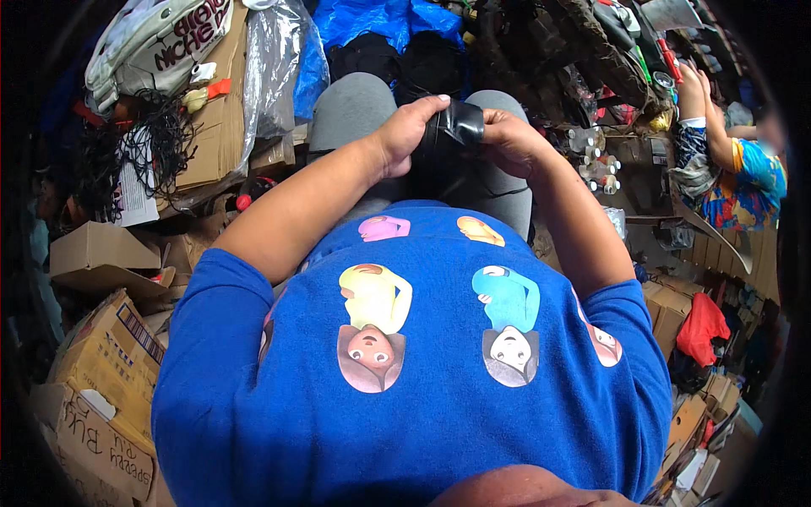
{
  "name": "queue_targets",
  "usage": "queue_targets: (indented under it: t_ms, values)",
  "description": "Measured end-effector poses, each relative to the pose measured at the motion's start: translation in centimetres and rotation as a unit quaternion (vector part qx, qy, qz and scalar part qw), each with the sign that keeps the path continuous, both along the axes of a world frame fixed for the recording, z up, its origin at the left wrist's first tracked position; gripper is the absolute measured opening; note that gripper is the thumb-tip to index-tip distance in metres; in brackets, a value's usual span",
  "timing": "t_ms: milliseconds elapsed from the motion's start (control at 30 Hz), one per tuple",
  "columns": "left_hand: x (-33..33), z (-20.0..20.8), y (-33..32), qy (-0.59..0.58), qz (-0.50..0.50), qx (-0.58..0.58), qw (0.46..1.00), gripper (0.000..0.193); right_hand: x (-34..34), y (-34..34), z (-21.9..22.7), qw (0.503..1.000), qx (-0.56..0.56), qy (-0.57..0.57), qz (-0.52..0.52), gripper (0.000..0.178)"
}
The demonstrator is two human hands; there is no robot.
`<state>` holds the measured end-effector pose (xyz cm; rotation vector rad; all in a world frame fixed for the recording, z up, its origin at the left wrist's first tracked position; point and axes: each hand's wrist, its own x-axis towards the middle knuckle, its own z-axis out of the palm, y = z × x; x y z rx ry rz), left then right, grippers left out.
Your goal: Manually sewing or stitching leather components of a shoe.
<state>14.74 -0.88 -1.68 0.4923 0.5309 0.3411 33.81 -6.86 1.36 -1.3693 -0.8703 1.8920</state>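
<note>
A glossy black piece (464, 123) with a curved, shiny face is held up between my knees; its kind cannot be made out. My left hand (405, 135) grips its left side, thumb stretched along the upper edge. On the other side, the fingers of my right hand (515, 140) are pinched at its right end. Darker black material hangs below it between the hands, partly hidden by them. Beyond my knees lie round black things (431, 63), too dark to name, in front of blue plastic sheeting (363, 19).
Left stand flattened cardboard (211, 139), tangled black cords (156, 152), a white bag (160, 51) and cardboard boxes (106, 258). Small clear bottles (598, 165) sit to the right on a wooden surface. Another person (748, 177) is at far right, near a red plastic bag (703, 329).
</note>
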Motion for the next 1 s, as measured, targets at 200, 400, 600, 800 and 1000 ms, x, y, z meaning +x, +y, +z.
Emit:
queue_targets:
  t_ms: [200,400,600,800,1000]
  values:
    - [1.8,-0.6,0.7,-0.011,0.031,-0.064,0.997,0.037,0.9,-1.3,4.7,0.79,0.343,-0.504,-0.063,0.016]
    - [2.4,-0.7,0.2,0.014,0.038,-0.031,0.999,0.032,-2.3,-1.5,2.5,0.629,0.528,-0.57,0.027,0.018]
    - [2.4,0.0,-0.4,0.128,0.042,0.015,0.991,0.047,-3.3,-0.8,1.6,0.564,0.585,-0.581,0.024,0.012]
    - [2.3,1.5,-0.6,0.194,0.017,0.056,0.979,0.048,-5.6,0.7,2.8,0.713,0.558,-0.409,-0.116,0.013]
    - [3.1,1.1,-0.1,0.094,-0.016,0.007,0.995,0.034,-3.0,3.8,11.9,0.733,0.59,-0.266,-0.211,0.013]
